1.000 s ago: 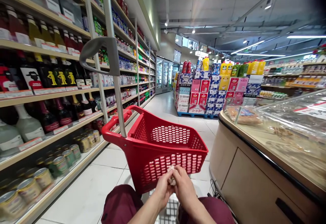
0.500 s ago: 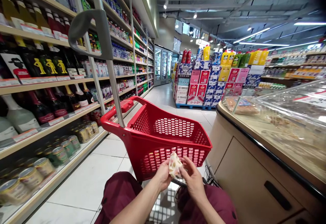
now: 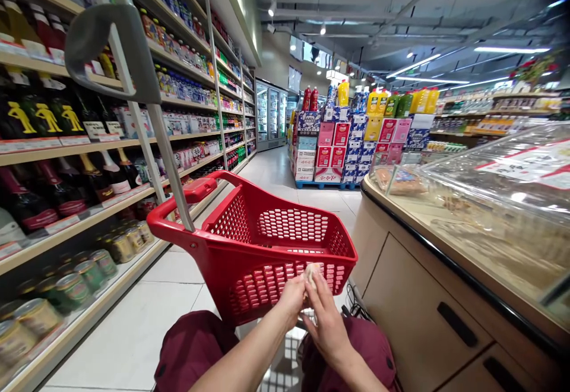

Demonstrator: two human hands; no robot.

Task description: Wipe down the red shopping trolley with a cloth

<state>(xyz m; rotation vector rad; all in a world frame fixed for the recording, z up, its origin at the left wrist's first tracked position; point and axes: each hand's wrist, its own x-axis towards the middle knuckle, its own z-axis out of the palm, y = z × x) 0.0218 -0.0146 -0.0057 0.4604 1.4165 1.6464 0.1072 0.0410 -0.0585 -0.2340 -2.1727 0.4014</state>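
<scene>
My left hand [image 3: 293, 298] is closed around a small cream-white piece with brown and pinkish patches [image 3: 313, 269]; I cannot tell its exact kind. My right hand [image 3: 326, 319] presses against it from the right, fingers nearly straight and together, covering most of it. Only its pale upper end shows between the fingers. Both hands are just in front of the near side of a red shopping cart [image 3: 262, 249], above my knees. The cart's basket has perforated walls.
Shelves [image 3: 80, 148] with bottles and cans line the left side. A display counter [image 3: 401, 261] with a clear cover stands close on the right. Ahead is a stack of drink boxes [image 3: 329, 148] topped with bottles. A grey handle on a metal pole [image 3: 169, 160] rises at the cart's left.
The view has turned slightly right, so the cart appears further left. My right hand has closed in over the patched piece, which is now turned and mostly hidden.
</scene>
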